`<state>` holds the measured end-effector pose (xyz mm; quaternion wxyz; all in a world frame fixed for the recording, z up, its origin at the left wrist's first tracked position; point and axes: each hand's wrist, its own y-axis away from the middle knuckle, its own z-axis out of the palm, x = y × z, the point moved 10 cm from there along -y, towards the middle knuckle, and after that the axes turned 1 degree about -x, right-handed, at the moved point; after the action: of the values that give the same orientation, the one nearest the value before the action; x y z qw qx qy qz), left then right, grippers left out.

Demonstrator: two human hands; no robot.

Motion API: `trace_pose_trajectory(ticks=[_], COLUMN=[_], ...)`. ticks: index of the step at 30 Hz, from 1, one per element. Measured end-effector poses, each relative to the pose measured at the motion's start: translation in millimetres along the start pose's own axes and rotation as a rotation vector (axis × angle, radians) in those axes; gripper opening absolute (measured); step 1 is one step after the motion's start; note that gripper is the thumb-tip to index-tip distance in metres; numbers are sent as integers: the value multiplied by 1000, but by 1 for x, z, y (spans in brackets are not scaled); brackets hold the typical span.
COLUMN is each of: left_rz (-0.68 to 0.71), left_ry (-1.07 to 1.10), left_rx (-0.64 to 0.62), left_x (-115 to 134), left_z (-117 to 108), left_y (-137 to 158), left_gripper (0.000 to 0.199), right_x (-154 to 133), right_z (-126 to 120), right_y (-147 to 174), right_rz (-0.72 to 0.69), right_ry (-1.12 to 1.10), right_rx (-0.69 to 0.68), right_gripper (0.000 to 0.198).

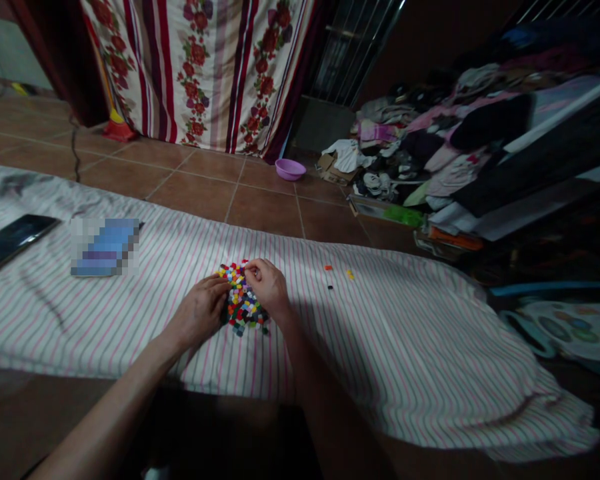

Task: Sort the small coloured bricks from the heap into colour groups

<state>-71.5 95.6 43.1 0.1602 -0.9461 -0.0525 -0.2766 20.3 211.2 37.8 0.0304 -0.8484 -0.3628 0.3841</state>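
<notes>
A heap of small multicoloured blocks [245, 310] lies on a striped cloth [410, 347]. My left hand [203, 308] rests at the heap's left side, its fingers stretched over the edge and touching the blocks. Above the heap's upper right part, my right hand [270, 285] has thumb and fingertips pinched together; whatever is between them is too small to make out. To the right, apart from the heap, lie an orange block [328, 267], a black block [330, 287] and a small yellow cluster [350, 274].
A dark phone [17, 241] and a second, blurred-out device [107, 248] lie on the cloth at left. Beyond its far edge are a tiled floor, a purple basin [290, 169] and a floral curtain [195, 73]. Piled clothes [430, 140] fill the right side.
</notes>
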Motion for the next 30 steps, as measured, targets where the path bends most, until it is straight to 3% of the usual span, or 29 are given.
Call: trace_pose_trajectory(ticks=[4,9,15,19,26,30], left_rz=[-3,12,34,31,62,31], left_ry=[-5,-19,-29,-42,-62,-91], left_rx=[-13,-18,-14,18,120,156], left_x=[2,5,6,3,8,12], left_z=[-1,-1,0,0,-3,-8], left_y=[-1,-1,-2,0,4,6], left_gripper=[38,39,39,37,35,34], right_x=[18,46,64,82,122,137], right_z=[-4,2,-8,-35,-127,-163], right_y=[1,8,18,24,46,63], right_rz=[86,290,352,352,315,325], right_ry=[-320,-645,-810,-700,-183,22], right_rx=[22,-27,29,89,311,375], right_gripper=[22,29,40,33,21,22])
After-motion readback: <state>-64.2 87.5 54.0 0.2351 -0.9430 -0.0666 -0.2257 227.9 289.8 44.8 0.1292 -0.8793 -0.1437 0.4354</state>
